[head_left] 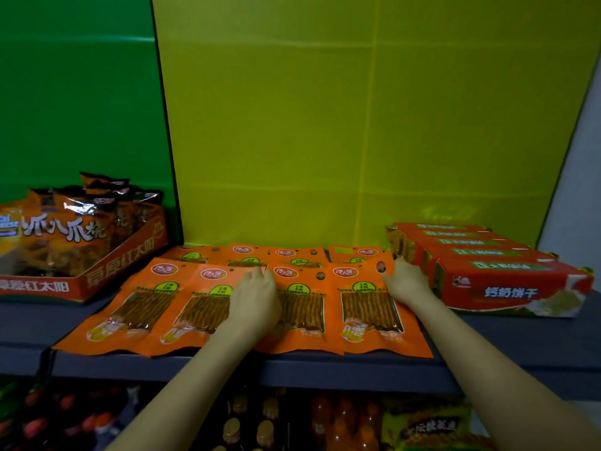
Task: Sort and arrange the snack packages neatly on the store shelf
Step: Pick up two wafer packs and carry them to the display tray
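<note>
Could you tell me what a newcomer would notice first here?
The row of orange packets lying flat across the middle of the shelf draws the eye first, with the left hand and right hand at their top edges. Behind rises a yellow-green panel; red boxes sit to the right, a tray of dark bags to the left.

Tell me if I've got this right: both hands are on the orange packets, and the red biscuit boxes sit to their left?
Not quite. In the head view the left hand and right hand are on the orange packets, but the red biscuit boxes sit to their right, not left.
</note>
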A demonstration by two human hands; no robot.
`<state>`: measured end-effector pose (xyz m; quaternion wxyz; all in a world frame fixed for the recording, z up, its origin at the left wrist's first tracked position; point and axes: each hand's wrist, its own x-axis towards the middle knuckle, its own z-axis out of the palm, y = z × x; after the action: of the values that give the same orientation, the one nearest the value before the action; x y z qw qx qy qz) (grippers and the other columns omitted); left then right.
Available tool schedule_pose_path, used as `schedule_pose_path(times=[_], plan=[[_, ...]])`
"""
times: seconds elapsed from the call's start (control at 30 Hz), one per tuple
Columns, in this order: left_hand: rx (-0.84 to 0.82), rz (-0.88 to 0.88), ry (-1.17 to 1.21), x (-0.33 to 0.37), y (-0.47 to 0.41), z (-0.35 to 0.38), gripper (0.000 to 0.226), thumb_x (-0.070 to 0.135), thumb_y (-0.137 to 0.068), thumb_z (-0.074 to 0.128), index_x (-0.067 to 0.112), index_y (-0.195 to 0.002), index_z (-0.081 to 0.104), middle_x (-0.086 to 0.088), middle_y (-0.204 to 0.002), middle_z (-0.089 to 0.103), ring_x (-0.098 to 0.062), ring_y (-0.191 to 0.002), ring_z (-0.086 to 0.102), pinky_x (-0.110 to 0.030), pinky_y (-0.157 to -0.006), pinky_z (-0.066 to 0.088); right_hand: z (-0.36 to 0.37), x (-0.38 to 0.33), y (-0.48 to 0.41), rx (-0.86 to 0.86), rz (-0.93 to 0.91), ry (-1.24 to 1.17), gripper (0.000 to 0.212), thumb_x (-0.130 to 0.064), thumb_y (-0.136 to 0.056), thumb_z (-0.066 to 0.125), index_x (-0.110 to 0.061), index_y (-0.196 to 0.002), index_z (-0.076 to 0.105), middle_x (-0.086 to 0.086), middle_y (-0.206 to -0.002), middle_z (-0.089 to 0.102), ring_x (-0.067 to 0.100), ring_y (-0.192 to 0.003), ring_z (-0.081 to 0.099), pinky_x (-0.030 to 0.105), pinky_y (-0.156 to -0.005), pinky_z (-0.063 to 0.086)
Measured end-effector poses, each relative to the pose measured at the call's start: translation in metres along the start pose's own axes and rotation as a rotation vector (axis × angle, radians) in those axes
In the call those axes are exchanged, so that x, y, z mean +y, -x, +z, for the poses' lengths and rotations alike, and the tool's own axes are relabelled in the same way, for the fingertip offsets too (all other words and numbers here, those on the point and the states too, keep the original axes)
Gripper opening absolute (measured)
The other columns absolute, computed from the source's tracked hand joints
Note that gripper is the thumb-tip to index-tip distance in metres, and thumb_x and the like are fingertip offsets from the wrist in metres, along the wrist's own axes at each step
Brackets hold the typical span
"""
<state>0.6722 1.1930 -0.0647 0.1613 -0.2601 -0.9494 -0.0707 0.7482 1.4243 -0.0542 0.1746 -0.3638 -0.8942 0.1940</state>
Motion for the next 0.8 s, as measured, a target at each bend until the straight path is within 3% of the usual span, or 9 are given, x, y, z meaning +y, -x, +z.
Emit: schedule_pose_path(times=[0.13, 0.23, 0.3, 0.37, 0.43, 0.6, 0.67, 0.8], plan=[[0.059, 0.032, -0.120, -0.005, -0.003, -0.003, 0.035, 0.015, -0.093, 0.040, 0.005, -0.125, 0.046, -0.015, -0.131, 0.047, -0.030, -0.121, 0.044, -0.035, -0.095, 0.040, -0.005, -0.002, 0.003, 0.024, -0.046, 0.087, 0.030, -0.015, -0.094, 0.046, -0.001, -0.120, 0.046, 0.020, -0.122, 0.056, 0.038, -0.112, 0.055, 0.039, -0.086, 0.045], [0.116, 0.070, -0.135, -0.012, -0.004, -0.010, 0.034, 0.019, -0.091, 0.044, 0.008, -0.123, 0.050, -0.011, -0.126, 0.052, -0.029, -0.119, 0.046, -0.037, -0.094, 0.039, -0.014, -0.007, 0.014, 0.060, -0.138, 0.155, 0.037, -0.021, -0.094, 0.051, -0.002, -0.125, 0.045, 0.017, -0.128, 0.051, 0.035, -0.117, 0.051, 0.040, -0.092, 0.044], [0.189, 0.081, -0.118, -0.021, -0.002, -0.021, 0.029, 0.018, -0.084, 0.057, 0.007, -0.110, 0.060, -0.011, -0.113, 0.062, -0.030, -0.107, 0.056, -0.039, -0.085, 0.045, -0.020, -0.016, 0.023, 0.090, -0.242, 0.184, 0.038, -0.022, -0.094, 0.050, -0.004, -0.128, 0.047, 0.015, -0.130, 0.050, 0.033, -0.120, 0.050, 0.040, -0.094, 0.043], [0.232, 0.066, -0.120, -0.033, 0.002, -0.030, 0.022, 0.016, -0.067, 0.074, 0.006, -0.086, 0.069, -0.012, -0.086, 0.070, -0.032, -0.083, 0.065, -0.037, -0.067, 0.050, -0.023, -0.032, 0.033, 0.086, -0.366, 0.168, 0.035, -0.022, -0.094, 0.049, -0.009, -0.126, 0.052, 0.012, -0.129, 0.053, 0.031, -0.120, 0.050, 0.039, -0.095, 0.042], [0.260, 0.042, -0.113, -0.054, 0.010, -0.036, 0.016, 0.017, -0.066, 0.072, 0.008, -0.079, 0.069, -0.011, -0.076, 0.069, -0.032, -0.073, 0.066, -0.037, -0.061, 0.051, -0.020, -0.057, 0.046, 0.059, -0.512, 0.141, 0.032, -0.024, -0.094, 0.049, -0.013, -0.124, 0.055, 0.009, -0.128, 0.056, 0.028, -0.120, 0.051, 0.036, -0.096, 0.041], [0.260, -0.079, -0.145, -0.124, 0.053, -0.053, 0.030, 0.031, -0.080, 0.049, 0.010, -0.083, 0.070, -0.008, -0.080, 0.069, -0.032, -0.077, 0.066, -0.037, -0.061, 0.050, 0.013, -0.139, 0.094, -0.040, -0.843, -0.010, 0.029, -0.025, -0.092, 0.053, -0.019, -0.118, 0.061, 0.002, -0.123, 0.063, 0.024, -0.117, 0.055, 0.036, -0.096, 0.044], [0.245, -0.142, -0.119, -0.155, 0.079, -0.061, 0.033, 0.034, -0.084, 0.049, 0.009, -0.094, 0.068, -0.009, -0.090, 0.068, -0.033, -0.089, 0.063, -0.038, -0.068, 0.046, 0.031, -0.174, 0.117, -0.095, -0.956, -0.058, 0.028, -0.027, -0.091, 0.053, -0.020, -0.116, 0.062, 0.002, -0.118, 0.065, 0.023, -0.113, 0.057, 0.038, -0.094, 0.045], [0.312, -0.279, -0.154, -0.223, 0.133, -0.077, 0.028, 0.033, -0.089, 0.051, 0.009, -0.096, 0.063, -0.008, -0.097, 0.066, -0.031, -0.096, 0.060, -0.036, -0.072, 0.044, 0.061, -0.243, 0.164, -0.176, -1.161, -0.080, 0.030, -0.029, -0.091, 0.053, -0.020, -0.118, 0.060, 0.003, -0.119, 0.063, 0.024, -0.113, 0.056, 0.035, -0.094, 0.044]])
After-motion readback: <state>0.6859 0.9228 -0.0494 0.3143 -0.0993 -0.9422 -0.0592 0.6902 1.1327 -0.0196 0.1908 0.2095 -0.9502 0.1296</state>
